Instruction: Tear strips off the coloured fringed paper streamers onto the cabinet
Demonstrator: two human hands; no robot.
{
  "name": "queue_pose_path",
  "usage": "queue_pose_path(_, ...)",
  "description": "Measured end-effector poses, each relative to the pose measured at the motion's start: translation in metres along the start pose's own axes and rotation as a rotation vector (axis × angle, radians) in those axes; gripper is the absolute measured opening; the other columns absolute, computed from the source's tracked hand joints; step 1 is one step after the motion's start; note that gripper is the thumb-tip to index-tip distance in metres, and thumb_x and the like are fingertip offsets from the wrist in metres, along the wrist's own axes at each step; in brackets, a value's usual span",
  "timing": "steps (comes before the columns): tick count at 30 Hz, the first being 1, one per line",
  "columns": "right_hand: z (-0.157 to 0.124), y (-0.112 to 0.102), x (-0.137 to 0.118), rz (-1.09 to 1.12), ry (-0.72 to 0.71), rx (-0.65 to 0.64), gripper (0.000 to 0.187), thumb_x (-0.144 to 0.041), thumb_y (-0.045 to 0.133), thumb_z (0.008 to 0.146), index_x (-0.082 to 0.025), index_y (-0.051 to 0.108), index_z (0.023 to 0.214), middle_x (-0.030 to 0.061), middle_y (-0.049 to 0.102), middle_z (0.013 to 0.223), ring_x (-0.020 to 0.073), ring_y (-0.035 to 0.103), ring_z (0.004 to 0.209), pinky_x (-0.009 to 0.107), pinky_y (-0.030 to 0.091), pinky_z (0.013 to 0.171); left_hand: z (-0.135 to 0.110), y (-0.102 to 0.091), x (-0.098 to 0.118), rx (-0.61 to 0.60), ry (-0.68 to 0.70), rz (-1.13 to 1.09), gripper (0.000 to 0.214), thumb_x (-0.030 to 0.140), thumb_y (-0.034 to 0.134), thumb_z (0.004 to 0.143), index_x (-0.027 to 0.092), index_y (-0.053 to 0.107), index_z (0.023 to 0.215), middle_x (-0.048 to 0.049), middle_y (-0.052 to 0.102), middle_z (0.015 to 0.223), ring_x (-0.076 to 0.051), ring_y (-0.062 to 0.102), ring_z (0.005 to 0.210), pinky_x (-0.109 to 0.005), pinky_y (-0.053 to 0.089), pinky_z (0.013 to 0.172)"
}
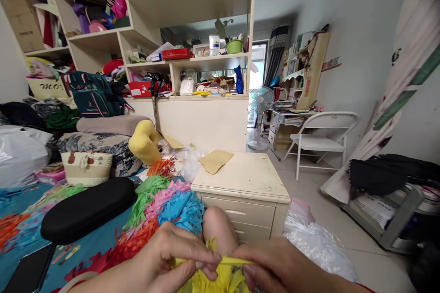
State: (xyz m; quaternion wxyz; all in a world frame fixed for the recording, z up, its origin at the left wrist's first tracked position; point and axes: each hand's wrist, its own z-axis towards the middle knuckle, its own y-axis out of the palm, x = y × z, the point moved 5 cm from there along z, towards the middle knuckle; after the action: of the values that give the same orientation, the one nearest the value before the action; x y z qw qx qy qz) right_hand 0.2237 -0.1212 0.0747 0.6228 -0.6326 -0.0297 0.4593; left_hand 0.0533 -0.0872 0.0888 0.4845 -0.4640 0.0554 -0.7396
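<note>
Both my hands are at the bottom edge of the head view, holding a piece of yellow fringed paper (223,277) between them. My left hand (175,254) pinches its top edge with fingers curled. My right hand (275,265) grips the same strip on the right side, fingers closed. My knee (218,226) shows just behind them. Heaps of cut paper fringe lie close by on the blue bed cover: blue (182,210), pink (165,194), green (147,192) and orange-red (137,242).
A cream bedside cabinet (247,192) with a brown envelope (216,160) stands ahead. A black oval case (85,210), woven bag (85,167) and yellow pillow (144,142) lie left. White folding chair (319,142), fan (260,100), cluttered shelves (192,62) and a white plastic bag (316,242) are around.
</note>
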Motion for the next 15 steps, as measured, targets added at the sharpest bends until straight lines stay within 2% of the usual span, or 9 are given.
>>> queue_pose_path(3,-0.006,0.001,0.006,-0.032,-0.04,0.154,0.026,-0.017,0.044,0.09,-0.019,0.063,0.108,0.0066,0.074,0.093,0.0173,0.068,0.081,0.024,0.048,0.072,-0.005,0.0,-0.002,0.023,0.043,-0.038,0.032,0.004,0.045,0.09,0.02,0.065,0.109,-0.0068,0.076,0.08,-0.015,0.072,0.072,-0.023,0.055,0.069)
queue_pose_path(5,-0.011,0.001,0.011,-0.054,-0.038,0.259,0.018,-0.022,0.048,0.089,-0.022,0.062,0.1,0.0037,0.074,0.081,0.0167,0.067,0.07,0.024,0.048,0.064,-0.008,-0.002,-0.005,0.026,-0.027,0.075,0.032,0.007,0.053,0.088,0.024,0.063,0.113,-0.0045,0.076,0.086,-0.016,0.071,0.079,-0.023,0.055,0.073)
queue_pose_path(7,-0.012,0.004,0.014,-0.029,-0.02,0.257,0.013,-0.027,0.048,0.09,-0.024,0.06,0.091,0.0004,0.073,0.07,0.0149,0.064,0.06,0.023,0.046,0.058,-0.007,-0.003,-0.005,-0.012,-0.139,0.257,0.038,0.014,0.063,0.083,0.027,0.061,0.119,-0.0033,0.075,0.097,-0.018,0.069,0.089,-0.024,0.054,0.079)
queue_pose_path(9,-0.011,0.007,0.015,0.034,0.001,0.207,0.013,-0.029,0.045,0.092,-0.023,0.057,0.09,-0.0006,0.072,0.067,0.0138,0.064,0.057,0.022,0.045,0.056,-0.003,0.0,0.0,-0.088,-0.194,0.361,0.035,0.021,0.063,0.085,0.027,0.062,0.119,-0.0041,0.074,0.103,-0.019,0.069,0.09,-0.023,0.054,0.078)
queue_pose_path(11,-0.009,0.006,0.015,0.081,-0.017,0.198,0.012,-0.027,0.046,0.093,-0.022,0.058,0.092,-0.0001,0.073,0.069,0.0128,0.066,0.057,0.021,0.047,0.055,0.005,0.005,0.01,-0.121,-0.154,0.347,0.026,0.021,0.052,0.092,0.025,0.067,0.112,-0.0051,0.075,0.097,-0.016,0.07,0.079,-0.02,0.054,0.07)
queue_pose_path(13,-0.011,0.002,0.015,0.054,-0.09,0.281,0.01,-0.022,0.053,0.089,-0.022,0.062,0.094,0.0018,0.074,0.076,0.0134,0.068,0.063,0.02,0.049,0.059,0.01,0.007,0.017,-0.096,-0.1,0.327,0.029,0.018,0.045,0.094,0.023,0.07,0.108,-0.0062,0.076,0.089,-0.015,0.07,0.073,-0.019,0.054,0.064)
queue_pose_path(15,-0.017,-0.001,0.018,0.004,-0.177,0.397,0.019,-0.017,0.059,0.084,-0.025,0.066,0.099,0.0029,0.074,0.08,0.0149,0.069,0.068,0.021,0.051,0.063,0.011,0.009,0.02,-0.05,-0.072,0.309,0.028,0.014,0.047,0.092,0.019,0.07,0.108,-0.0074,0.076,0.082,-0.016,0.071,0.072,-0.018,0.055,0.063)
